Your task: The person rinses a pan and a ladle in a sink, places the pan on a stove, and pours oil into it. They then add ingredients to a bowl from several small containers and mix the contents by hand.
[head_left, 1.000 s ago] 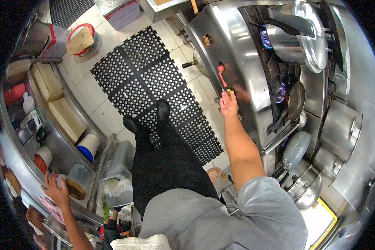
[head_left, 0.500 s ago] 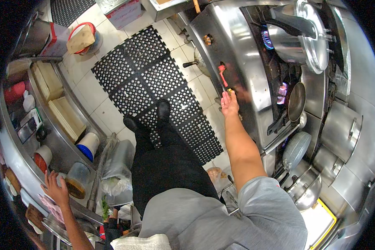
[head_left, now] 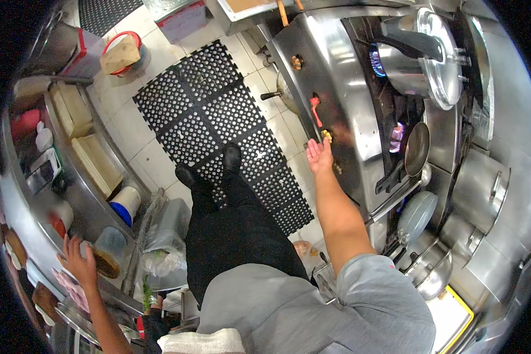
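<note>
My right hand is stretched out at the front panel of the stove, palm turned up and fingers apart. Its fingertips are right beside a brass-coloured valve stem. A little farther along the panel is a red knob-like handle. My left hand is open with fingers spread, palm down, over the steel counter on the left. Close to it are a tub with brown contents and pink cloth-like material.
On the stove stand a pressure cooker and a black frying pan, with flames at the burners. Another pan and steel pots stand nearer. A black rubber mat covers the floor. At lower left, a co-worker's black sleeve shows beside green herbs.
My right hand has drawn slightly back from the valve stem, which now shows above the fingertips. My left hand stays spread over the counter; the whole view has shifted a little.
</note>
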Motion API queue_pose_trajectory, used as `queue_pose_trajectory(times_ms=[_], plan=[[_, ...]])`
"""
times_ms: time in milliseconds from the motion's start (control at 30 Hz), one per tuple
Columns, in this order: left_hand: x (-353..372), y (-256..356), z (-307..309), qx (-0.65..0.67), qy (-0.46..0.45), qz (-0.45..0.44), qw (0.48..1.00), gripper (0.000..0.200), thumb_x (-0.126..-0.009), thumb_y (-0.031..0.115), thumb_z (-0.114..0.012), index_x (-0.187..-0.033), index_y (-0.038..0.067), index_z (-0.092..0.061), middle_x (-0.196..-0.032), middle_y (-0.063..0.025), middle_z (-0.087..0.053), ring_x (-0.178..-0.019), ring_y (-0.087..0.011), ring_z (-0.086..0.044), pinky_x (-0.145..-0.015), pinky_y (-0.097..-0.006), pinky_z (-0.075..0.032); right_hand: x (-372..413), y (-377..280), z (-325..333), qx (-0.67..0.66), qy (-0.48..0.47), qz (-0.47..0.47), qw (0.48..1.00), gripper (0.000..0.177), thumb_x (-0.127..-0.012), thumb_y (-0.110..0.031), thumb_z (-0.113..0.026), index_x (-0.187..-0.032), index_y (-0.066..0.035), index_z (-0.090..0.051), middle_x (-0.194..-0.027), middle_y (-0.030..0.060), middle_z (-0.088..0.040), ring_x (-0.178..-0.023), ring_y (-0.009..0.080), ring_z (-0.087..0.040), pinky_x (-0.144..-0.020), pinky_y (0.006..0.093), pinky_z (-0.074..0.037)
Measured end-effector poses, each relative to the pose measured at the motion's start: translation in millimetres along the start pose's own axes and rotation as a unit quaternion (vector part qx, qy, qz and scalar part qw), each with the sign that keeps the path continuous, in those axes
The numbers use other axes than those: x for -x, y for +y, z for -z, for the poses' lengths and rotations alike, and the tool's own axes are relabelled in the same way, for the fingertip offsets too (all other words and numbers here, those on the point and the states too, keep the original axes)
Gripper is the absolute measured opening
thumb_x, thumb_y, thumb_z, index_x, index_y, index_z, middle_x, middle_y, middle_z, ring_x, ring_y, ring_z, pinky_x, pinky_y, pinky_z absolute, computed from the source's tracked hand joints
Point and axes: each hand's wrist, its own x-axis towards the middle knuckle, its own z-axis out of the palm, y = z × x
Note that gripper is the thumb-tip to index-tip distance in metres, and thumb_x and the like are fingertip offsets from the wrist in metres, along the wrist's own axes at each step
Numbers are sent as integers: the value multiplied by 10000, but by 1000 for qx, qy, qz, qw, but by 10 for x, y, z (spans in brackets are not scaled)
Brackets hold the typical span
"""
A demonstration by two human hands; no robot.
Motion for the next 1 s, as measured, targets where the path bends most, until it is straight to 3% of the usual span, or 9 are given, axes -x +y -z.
queue_pose_trajectory(times_ms=[167, 200, 233, 367, 533, 600, 800, 900, 1000], plan=[[-118, 56, -97, 150, 40, 26, 988, 334, -678, 249, -635, -923, 23, -647, -1053, -155, -604, -1156, -328, -447, -971, -452, -329, 177, 406, 251, 135, -203, -147, 959, 375, -894, -324, -504, -1077, 1, -463, -1182, 161, -520, -1123, 255, -487, -935, 349, -414], [-96, 48, -65, 209, 59, 6, 976, 356, -666, 289, -644, -917, 36, -657, -1070, -151, -599, -1154, -314, -448, -978, -438, -326, -182, 640, 483, 220, -459, -84, 857, 407, -921, -309, -447, -1189, -3, -429, -1262, 166, -470, -1161, 249, -462, -974, 348, -387], [-56, -9, -190, 266, -7, 90, 960, 366, -670, 330, -636, -923, 67, -663, -1078, -127, -600, -1163, -298, -447, -1014, -464, -265, 521, 626, 13, 259, -297, -157, 905, 485, -923, -330, -431, -1279, -6, -368, -1316, 157, -425, -1205, 240, -426, -1010, 346, -352], [61, 354, 52, 286, 82, 235, 925, 319, -785, 380, -553, -1003, 158, -625, -1158, -66, -568, -1213, -232, -417, -1070, -550, -43, 794, 955, -358, 559, -366, -117, 735, 372, -874, -319, -509, -1132, -51, -514, -1026, 103, -611, -852, 184, -599, -710, 279, -465], [609, 655, 101, 639, 218, 392, 625, 285, -855, 285, -514, -1036, 69, -557, -1033, -97, -591, -990, -225, -557, -964, -472, -327, 1107, 805, -850, 665, -450, 0, 596, 303, -869, -300, -510, -1067, -72, -532, -909, 65, -635, -667, 159, -610, -546, 272, -452], [945, 724, 114, 820, 277, 440, 241, 400, -869, 365, -516, -1122, 57, -491, -983, -89, -567, -973, -244, -548, -900, -444, -390, 1093, 678, -1059, 655, -420, -8, 628, 283, -860, -292, -531, -1053, -84, -518, -897, 56, -621, -652, 156, -602, -536, 256, -461], [1826, 815, 122, 815, 345, 439, -153, 759, -802, 605, -505, -1261, 29, -322, -1128, -167, -448, -1010, -348, -514, -917, -446, -402, 713, 444, -1733, 664, -400, 31, 631, 272, -861, -287, -515, -1045, -86, -509, -914, 90, -627, -600, 170, -598, -483, 274, -466], [1975, 656, -134, 783, 377, 460, -182, 733, -838, 591, -457, -1293, 37, -305, -1205, -175, -426, -1083, -342, -482, -923, -455, -401, 831, 530, -2120, 701, -373, 38, 606, 292, -858, -284, -514, -1049, -63, -510, -863, 96, -629, -615, 186, -613, -417, 272, -441], [2059, 706, -162, 805, 404, 428, -68, 655, -883, 542, -410, -1304, 48, -315, -1264, -162, -418, -1116, -334, -470, -927, -452, -399, 1099, 734, -2540, 717, -419, 45, 555, 308, -845, -287, -509, -1070, -76, -510, -879, 87, -636, -626, 174, -612, -476, 276, -452]])
